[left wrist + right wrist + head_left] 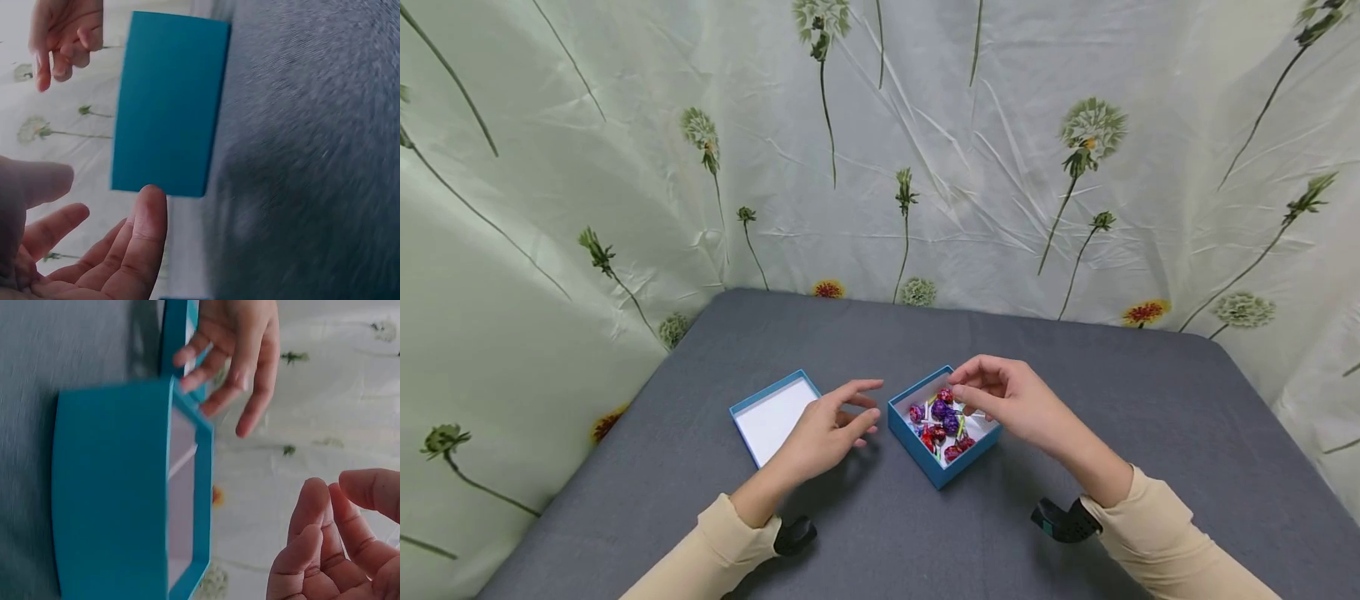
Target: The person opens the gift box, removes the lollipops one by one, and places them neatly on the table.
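Note:
A blue box (937, 467) with a white inside holds several lollipops (940, 408) in shiny red and purple wrappers. Over its right edge hovers my right hand (1011, 400), fingers loosely bent; the right wrist view shows its fingertips (312, 494) near the thumb with nothing between them. My left hand (827, 429) is held left of the box, fingers spread and holding nothing. In the left wrist view its index fingertip (151, 200) overlaps the lower edge of the box wall (169, 106). Behind that hand lies the blue lid (775, 417), white inside facing up, partly covered.
Everything lies on a dark grey cloth-covered table (925, 550). A pale curtain (880, 125) printed with dandelions hangs behind and at the sides. Black wrist devices (1063, 521) sit under both beige sleeves (1172, 533).

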A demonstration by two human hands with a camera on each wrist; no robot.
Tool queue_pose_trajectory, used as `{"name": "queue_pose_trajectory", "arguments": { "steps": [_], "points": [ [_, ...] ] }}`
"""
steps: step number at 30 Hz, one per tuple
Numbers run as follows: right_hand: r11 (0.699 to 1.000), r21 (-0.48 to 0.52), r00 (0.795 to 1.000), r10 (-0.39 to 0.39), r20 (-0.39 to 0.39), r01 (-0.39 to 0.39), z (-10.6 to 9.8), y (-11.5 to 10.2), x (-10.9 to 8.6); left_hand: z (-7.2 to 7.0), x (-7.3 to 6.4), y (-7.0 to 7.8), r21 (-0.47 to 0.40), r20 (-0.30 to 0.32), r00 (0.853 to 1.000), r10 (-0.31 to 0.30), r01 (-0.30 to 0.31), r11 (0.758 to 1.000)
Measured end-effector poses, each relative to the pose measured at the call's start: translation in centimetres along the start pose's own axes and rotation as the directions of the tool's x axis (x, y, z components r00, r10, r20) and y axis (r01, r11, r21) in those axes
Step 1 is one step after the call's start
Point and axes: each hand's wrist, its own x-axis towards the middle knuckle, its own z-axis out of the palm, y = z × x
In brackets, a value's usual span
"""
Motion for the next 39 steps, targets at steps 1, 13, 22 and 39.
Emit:
{"name": "queue_pose_trajectory", "arguments": {
  "steps": [1, 13, 22, 39],
  "points": [
    [1.000, -0.013, 1.000, 0.008, 0.002, -0.008, -0.2, 0.2, 0.2, 0.2, 0.2, -0.1, -0.014, 0.006, 1.000, -0.009, 0.009, 1.000],
    [0.987, -0.158, 0.995, 0.031, 0.099, -0.015, -0.5, 1.6, 2.4, 1.9, 1.7, -1.0, -0.149, 0.062, 0.997, -0.042, 0.051, 0.988],
    [0.980, -0.197, 0.979, 0.036, 0.200, 0.004, 0.4, 2.0, 4.2, 2.7, 2.2, -1.3, -0.211, 0.074, 0.993, -0.088, 0.101, 0.972],
    [0.992, -0.129, 0.934, 0.048, 0.354, -0.002, 1.5, 2.6, 5.9, 2.5, 2.3, -2.0, -0.296, 0.141, 0.980, -0.138, 0.175, 0.939]
  ]
}}
